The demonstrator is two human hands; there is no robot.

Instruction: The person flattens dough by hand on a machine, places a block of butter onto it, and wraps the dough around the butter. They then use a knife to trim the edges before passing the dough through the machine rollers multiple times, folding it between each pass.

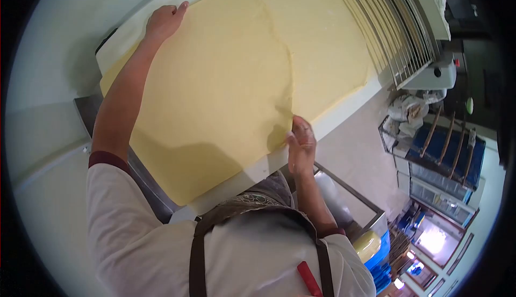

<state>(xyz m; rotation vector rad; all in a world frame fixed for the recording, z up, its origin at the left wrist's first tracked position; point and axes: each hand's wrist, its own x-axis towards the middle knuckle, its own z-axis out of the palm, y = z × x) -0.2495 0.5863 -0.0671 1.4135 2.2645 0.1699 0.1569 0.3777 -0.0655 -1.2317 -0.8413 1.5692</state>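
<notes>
A broad, pale yellow dough sheet [215,82] lies on a white work surface, one layer lapped over another part of the dough [328,44], with an uneven edge between them. My left hand [165,22] is at the far side of the sheet, fingers curled at its border and thumb stretched out; the fingertips are partly hidden. Close to my body, my right hand [302,144] pinches the near end of the upper layer's edge between thumb and fingers.
A metal rod guard [400,28] stands over the dough's far right end. Below the white surface [344,101] runs a metal frame [371,197]. Farther right are a dark blue rack with wooden bars [451,146] and plastic bags [411,111]. A pale wall [48,82] rises on the left.
</notes>
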